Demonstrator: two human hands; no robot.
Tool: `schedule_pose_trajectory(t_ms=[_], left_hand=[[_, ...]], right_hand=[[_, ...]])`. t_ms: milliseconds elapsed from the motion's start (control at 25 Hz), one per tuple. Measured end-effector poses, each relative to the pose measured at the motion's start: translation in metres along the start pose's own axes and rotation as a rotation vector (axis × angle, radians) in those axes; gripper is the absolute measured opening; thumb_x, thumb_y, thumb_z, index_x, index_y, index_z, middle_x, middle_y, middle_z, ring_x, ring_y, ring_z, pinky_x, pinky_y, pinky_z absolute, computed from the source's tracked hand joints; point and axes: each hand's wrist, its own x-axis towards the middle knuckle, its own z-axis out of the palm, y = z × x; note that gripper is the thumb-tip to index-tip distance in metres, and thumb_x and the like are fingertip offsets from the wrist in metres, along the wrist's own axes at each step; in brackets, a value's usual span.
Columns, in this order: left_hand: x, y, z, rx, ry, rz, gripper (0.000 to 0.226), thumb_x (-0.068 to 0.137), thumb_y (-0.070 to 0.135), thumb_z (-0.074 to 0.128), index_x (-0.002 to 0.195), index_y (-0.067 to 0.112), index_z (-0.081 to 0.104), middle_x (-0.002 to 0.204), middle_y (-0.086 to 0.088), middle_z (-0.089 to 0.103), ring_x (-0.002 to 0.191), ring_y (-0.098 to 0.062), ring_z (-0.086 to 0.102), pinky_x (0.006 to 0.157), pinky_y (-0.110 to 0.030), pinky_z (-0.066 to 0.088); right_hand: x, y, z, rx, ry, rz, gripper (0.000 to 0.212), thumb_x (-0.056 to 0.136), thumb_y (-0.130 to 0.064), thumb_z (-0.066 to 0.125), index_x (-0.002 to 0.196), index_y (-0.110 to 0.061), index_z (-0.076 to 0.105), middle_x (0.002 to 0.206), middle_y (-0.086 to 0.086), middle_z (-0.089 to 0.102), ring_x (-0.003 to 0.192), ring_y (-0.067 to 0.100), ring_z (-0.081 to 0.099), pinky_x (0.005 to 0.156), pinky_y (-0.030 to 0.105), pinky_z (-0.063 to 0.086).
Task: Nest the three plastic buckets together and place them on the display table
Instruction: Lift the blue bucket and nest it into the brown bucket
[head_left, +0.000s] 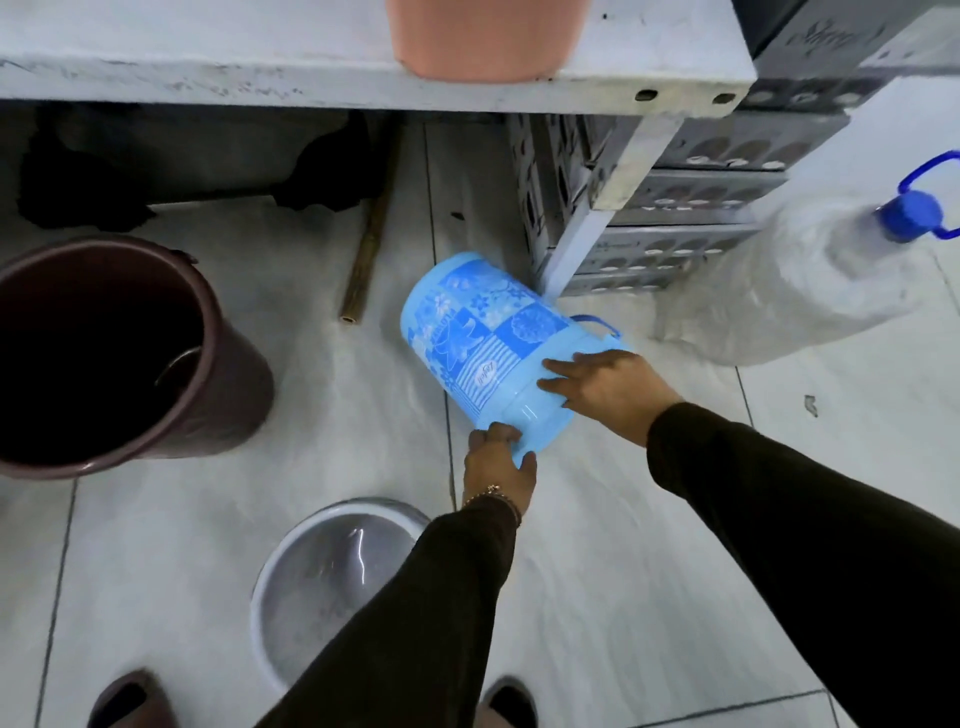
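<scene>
A light blue patterned bucket (483, 343) is tilted over, its base pointing away and up, above the tiled floor. My left hand (498, 462) grips its rim at the near bottom edge. My right hand (602, 387) holds the rim on the right side. A dark maroon bucket (197, 332) stands upright on the floor at the left. A pale grey bucket (311, 587) stands on the floor below my left forearm, which hides part of it. The white display table (260, 67) runs along the top, with a salmon pink tub (483, 36) on it.
Stacked grey crates (691, 208) sit behind the table's leg (587, 228). A big clear water bottle (810, 275) with a blue cap lies at the right. A bamboo stick (369, 244) lies on the floor under the table. My shoes (135, 701) show at the bottom.
</scene>
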Motion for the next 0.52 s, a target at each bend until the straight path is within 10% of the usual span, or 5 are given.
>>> schedule_pose_trajectory(t_ms=[240,400,520], left_hand=[[-0.007,0.016,-0.067,0.291,0.419,0.292,0.064,0.081,0.012,0.059,0.141,0.026,0.040,0.144,-0.001,0.042,0.134,-0.025,0.040,0.112,-0.039,0.034],[-0.005,0.026,-0.098,0.209,0.391,-0.044,0.091,0.086,0.015,0.062,0.157,0.016,0.004,0.163,-0.017,0.010,0.146,-0.038,0.024,0.120,-0.044,0.024],[-0.003,0.019,-0.107,0.014,0.247,-0.243,0.087,0.090,0.008,0.056,0.157,0.023,0.002,0.159,-0.013,0.023,0.136,-0.040,0.042,0.111,-0.045,0.037]], right_hand=[[-0.002,-0.008,-0.045,0.390,0.171,0.452,0.029,0.095,-0.026,0.054,0.121,-0.021,0.065,0.107,0.006,0.076,0.084,0.034,0.071,0.068,0.037,0.051],[-0.009,-0.017,-0.058,0.759,0.232,0.770,0.020,0.092,-0.028,0.053,0.094,-0.012,0.065,0.079,0.013,0.070,0.076,0.038,0.064,0.066,0.038,0.050],[-0.017,-0.037,-0.042,1.045,0.206,1.031,0.020,0.091,-0.023,0.054,0.084,-0.009,0.066,0.080,0.012,0.070,0.071,0.033,0.068,0.066,0.045,0.060]])
